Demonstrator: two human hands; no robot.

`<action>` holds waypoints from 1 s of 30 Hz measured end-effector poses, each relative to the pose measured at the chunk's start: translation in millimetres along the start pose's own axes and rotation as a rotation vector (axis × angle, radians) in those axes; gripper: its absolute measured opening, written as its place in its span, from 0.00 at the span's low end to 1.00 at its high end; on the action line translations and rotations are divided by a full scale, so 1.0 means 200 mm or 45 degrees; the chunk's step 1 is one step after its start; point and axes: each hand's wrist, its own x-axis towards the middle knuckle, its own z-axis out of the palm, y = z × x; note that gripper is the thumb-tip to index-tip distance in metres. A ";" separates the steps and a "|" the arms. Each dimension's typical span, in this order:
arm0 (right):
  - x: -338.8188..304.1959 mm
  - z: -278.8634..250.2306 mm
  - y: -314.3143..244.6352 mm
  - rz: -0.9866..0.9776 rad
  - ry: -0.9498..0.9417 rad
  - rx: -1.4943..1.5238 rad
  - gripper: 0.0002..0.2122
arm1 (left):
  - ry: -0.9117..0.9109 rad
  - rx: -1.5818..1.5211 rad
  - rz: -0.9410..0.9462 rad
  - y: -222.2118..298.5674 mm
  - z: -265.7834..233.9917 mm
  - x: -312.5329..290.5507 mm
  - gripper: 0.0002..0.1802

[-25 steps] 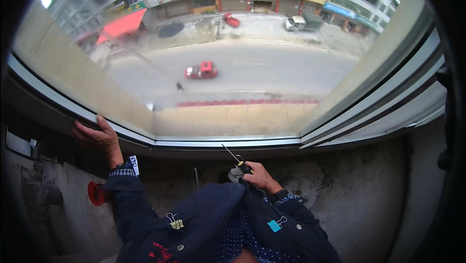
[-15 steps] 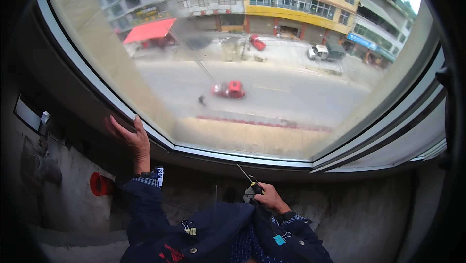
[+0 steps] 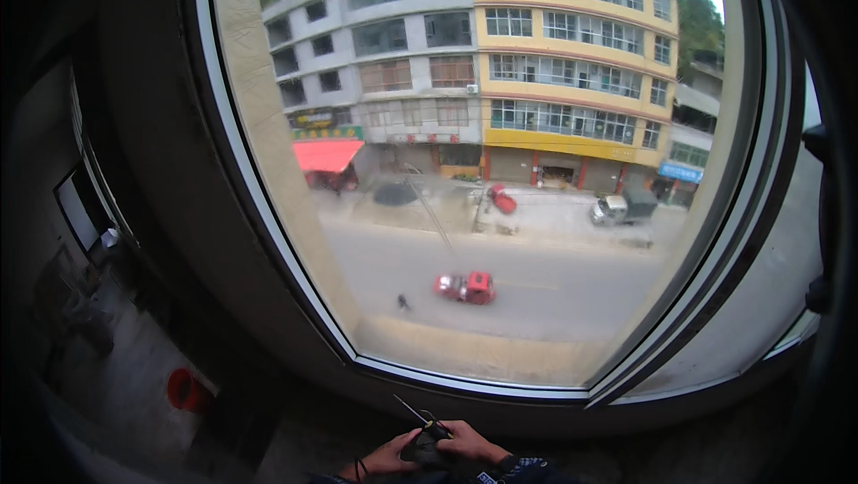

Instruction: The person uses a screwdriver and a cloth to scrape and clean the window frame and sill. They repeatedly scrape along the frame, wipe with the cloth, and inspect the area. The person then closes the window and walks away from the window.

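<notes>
Both hands are together low in front of me, below the window. My right hand (image 3: 469,442) is closed round the dark handle of a screwdriver (image 3: 411,409), whose thin metal shaft points up and to the left. My left hand (image 3: 386,458) is closed against a dark greyish bundle (image 3: 422,451), perhaps a cloth, just under the handle. A dark cord or strap hangs by the left fingers. Shadow hides most of what lies between the hands.
A large window (image 3: 474,387) with a pale metal frame stands ahead, the street and buildings behind its glass. On the floor at lower left is a red bucket (image 3: 188,391). Dark wall surrounds the frame.
My left hand has come off the wall by the left window frame, down beside my right hand. The screwdriver stays in my right hand. The view has tilted up.
</notes>
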 end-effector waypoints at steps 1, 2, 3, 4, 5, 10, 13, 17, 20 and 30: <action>0.02 0.03 -0.02 -0.043 -0.005 0.006 0.13 | -0.035 -0.150 0.017 0.01 0.00 0.01 0.44; 0.03 0.06 -0.04 -0.086 -0.003 0.015 0.13 | -0.056 -0.266 0.118 0.03 0.00 0.02 0.42; 0.04 0.10 -0.06 -0.118 -0.028 0.029 0.13 | -0.037 -0.220 -0.015 0.04 0.00 0.02 0.38; 0.05 0.13 -0.07 -0.068 -0.059 0.026 0.13 | -0.070 -0.230 -0.133 0.04 -0.02 0.00 0.38; 0.07 0.15 -0.09 -0.023 -0.090 0.020 0.14 | -0.093 -0.176 -0.176 0.04 -0.04 -0.01 0.38; 0.07 0.21 -0.35 -0.283 0.175 -0.546 0.16 | 0.049 -0.480 -0.043 -0.01 -0.13 -0.18 0.17; 0.06 0.18 -0.69 -0.675 0.501 -0.648 0.14 | 0.118 -0.379 -0.099 -0.12 -0.18 -0.29 0.17; 0.04 0.14 -1.21 -1.241 1.144 -0.768 0.09 | 0.163 -0.287 -0.131 -0.34 -0.20 -0.45 0.18; 0.07 0.09 -1.60 -1.607 1.386 -0.589 0.09 | 0.205 -0.237 -0.131 -0.48 -0.19 -0.52 0.19; 0.50 0.35 -1.47 -1.424 0.906 -1.373 0.12 | 0.393 -0.137 -0.091 -0.82 -0.10 -0.59 0.22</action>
